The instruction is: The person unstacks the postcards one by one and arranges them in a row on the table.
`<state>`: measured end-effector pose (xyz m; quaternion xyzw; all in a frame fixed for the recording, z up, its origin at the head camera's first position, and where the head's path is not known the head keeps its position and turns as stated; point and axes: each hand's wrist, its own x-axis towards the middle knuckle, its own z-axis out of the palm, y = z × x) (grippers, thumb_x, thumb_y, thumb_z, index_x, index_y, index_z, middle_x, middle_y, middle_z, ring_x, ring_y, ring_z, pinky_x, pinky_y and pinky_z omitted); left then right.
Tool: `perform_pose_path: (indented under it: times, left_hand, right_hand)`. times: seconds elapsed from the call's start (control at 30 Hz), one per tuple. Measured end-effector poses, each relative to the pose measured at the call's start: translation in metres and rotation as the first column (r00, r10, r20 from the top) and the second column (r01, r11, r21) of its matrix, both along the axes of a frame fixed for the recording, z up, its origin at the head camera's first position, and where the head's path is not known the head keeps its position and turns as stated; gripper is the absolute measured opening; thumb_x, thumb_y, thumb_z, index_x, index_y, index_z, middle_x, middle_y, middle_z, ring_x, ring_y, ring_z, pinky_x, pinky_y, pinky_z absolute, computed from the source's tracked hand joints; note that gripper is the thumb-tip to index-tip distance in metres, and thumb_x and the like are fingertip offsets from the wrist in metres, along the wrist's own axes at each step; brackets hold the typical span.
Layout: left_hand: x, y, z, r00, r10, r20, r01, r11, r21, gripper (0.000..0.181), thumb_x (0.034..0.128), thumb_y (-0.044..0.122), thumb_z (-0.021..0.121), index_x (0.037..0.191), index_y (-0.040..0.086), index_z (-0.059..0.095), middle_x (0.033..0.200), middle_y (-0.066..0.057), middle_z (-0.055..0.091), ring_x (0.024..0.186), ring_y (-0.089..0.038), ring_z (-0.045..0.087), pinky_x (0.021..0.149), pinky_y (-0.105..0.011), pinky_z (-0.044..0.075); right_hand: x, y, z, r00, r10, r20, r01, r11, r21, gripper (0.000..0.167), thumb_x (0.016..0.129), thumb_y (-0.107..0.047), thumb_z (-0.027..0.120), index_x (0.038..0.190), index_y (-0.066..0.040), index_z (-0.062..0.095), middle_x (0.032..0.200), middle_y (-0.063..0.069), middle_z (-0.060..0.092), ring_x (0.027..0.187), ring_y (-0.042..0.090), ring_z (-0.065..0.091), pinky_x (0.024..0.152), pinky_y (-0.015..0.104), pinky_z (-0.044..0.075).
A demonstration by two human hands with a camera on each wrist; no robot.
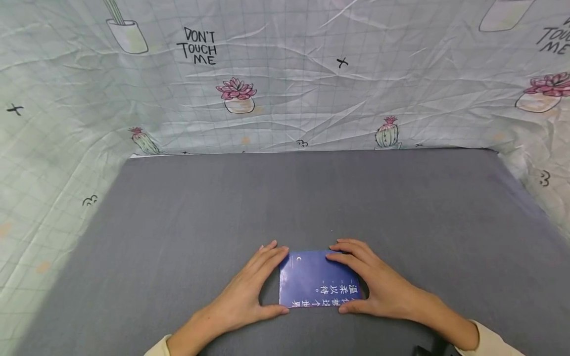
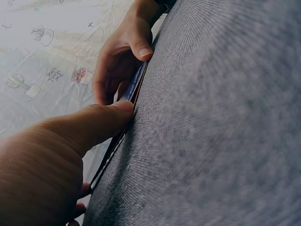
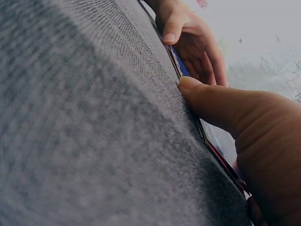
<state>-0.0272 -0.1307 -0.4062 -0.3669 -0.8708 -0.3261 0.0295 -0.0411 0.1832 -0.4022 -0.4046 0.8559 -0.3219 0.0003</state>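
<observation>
A blue card [image 1: 311, 277] with white Chinese characters and a small moon lies on the grey cloth, its writing upside down in the head view. Thin layers show along its edge [image 3: 177, 63] in the right wrist view; whether it is one card or a stack, I cannot tell. My left hand [image 1: 242, 291] holds its left end, thumb at the near corner and fingertips at the far corner. Around the right end, my right hand [image 1: 378, 282] grips it with the thumb on the near edge and fingers over the far edge. Both palms stand off the card's ends.
The grey cloth-covered table [image 1: 222, 207] stretches out around the hands. A pale, wrinkled curtain [image 1: 285, 64] printed with potted plants and lettering hangs behind it and along both sides. A small dark object [image 1: 420, 351] shows at the bottom edge, near the right forearm.
</observation>
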Motion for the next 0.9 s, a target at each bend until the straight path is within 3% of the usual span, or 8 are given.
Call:
perform_pose_path:
  times: [0.23, 0.53, 0.77, 0.9]
  left_hand:
    - [0.0001, -0.0028, 0.0033, 1.000, 0.012, 0.024, -0.013, 1.000, 0.026, 0.092, 0.0719, 0.039, 0.083, 0.146, 0.011, 0.037, 0.149, -0.005, 0.035, 0.140, -0.029, 0.024, 0.114, -0.037, 0.017]
    - [-0.0012, -0.0028, 0.0052, 1.000, 0.003, 0.001, -0.003, 0.999, 0.036, 0.094, 0.0684, 0.048, 0.083, 0.145, 0.014, 0.040, 0.147, -0.005, 0.036, 0.140, -0.029, 0.025, 0.114, -0.038, 0.019]
    - [-0.0016, 0.0002, 0.0036, 0.998, 0.052, -0.018, -0.051, 0.998, 0.031, 0.101, 0.0664, 0.050, 0.084, 0.147, 0.013, 0.035, 0.149, -0.006, 0.036, 0.139, -0.028, 0.027, 0.109, -0.045, 0.029]
    - [-0.0007, 0.0019, 0.0045, 0.998, 0.056, -0.038, -0.054, 0.996, 0.066, 0.100, 0.0676, 0.047, 0.084, 0.146, 0.010, 0.036, 0.147, -0.009, 0.038, 0.136, -0.029, 0.032, 0.110, -0.043, 0.029]
  right_hand:
    - [-0.0012, -0.0033, 0.0007, 1.000, 0.010, 0.002, -0.010, 1.000, 0.009, 0.072, 0.077, -0.048, 0.077, 0.137, -0.022, 0.049, 0.146, 0.004, 0.034, 0.134, 0.025, 0.028, 0.106, 0.033, 0.032]
    - [-0.0018, -0.0025, 0.0008, 0.999, 0.024, -0.045, -0.026, 0.999, -0.044, 0.067, 0.077, -0.043, 0.079, 0.134, -0.021, 0.052, 0.145, 0.007, 0.036, 0.132, 0.026, 0.030, 0.107, 0.024, 0.027]
    - [-0.0022, -0.0010, 0.0037, 0.996, 0.038, -0.080, -0.047, 0.991, -0.124, 0.068, 0.076, -0.040, 0.080, 0.133, -0.016, 0.053, 0.143, 0.012, 0.039, 0.131, 0.029, 0.031, 0.109, 0.021, 0.022]
    - [-0.0009, -0.0007, 0.0048, 0.995, 0.042, -0.095, -0.056, 0.988, -0.147, 0.069, 0.076, -0.038, 0.081, 0.134, -0.014, 0.053, 0.143, 0.015, 0.039, 0.130, 0.030, 0.032, 0.109, 0.021, 0.021]
